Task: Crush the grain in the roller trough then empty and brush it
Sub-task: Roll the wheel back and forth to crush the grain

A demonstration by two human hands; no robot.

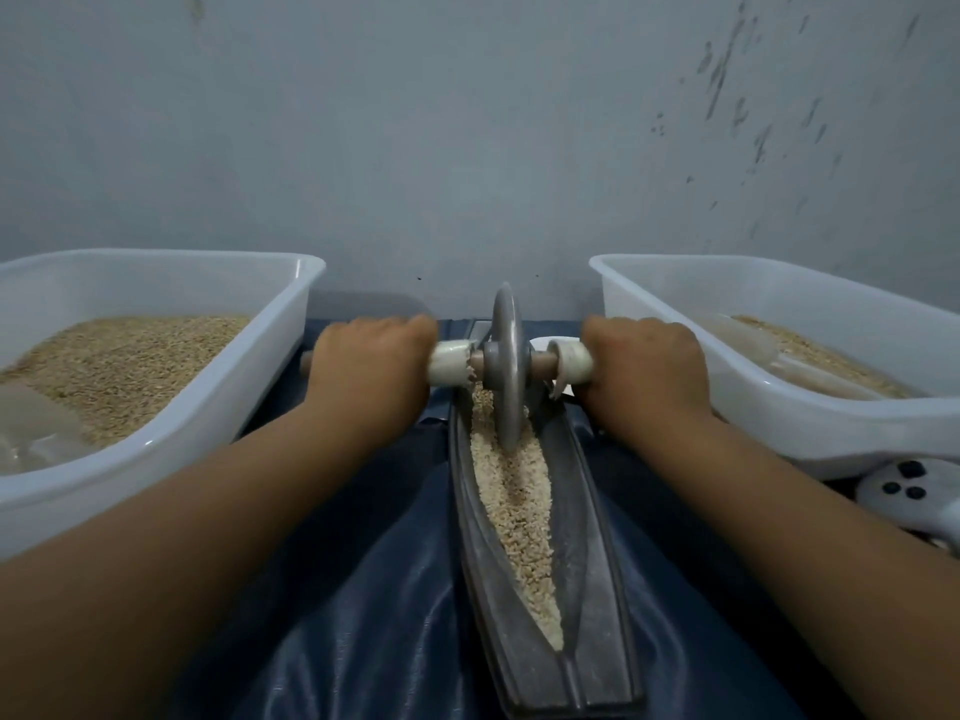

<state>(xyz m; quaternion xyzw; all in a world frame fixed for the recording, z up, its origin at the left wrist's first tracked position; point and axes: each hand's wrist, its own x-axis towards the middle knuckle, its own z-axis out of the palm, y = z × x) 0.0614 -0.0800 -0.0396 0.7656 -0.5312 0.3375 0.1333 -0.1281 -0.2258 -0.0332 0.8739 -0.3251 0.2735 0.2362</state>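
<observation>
A long, narrow metal trough (592, 589) runs away from me down the middle, on a dark blue sheet. Pale crushed grain (514, 501) fills its groove. A metal roller disc (506, 366) stands upright in the groove near the far end, on a wooden axle wrapped in white tape. My left hand (371, 363) grips the axle's left handle. My right hand (647, 363) grips the right handle. Both forearms stretch forward on either side of the trough.
A white plastic tub (156, 444) with brown grain stands at the left. A second white tub (810, 423) with some grain stands at the right. A white controller with dark buttons (904, 491) lies at the right edge. A grey wall rises close behind.
</observation>
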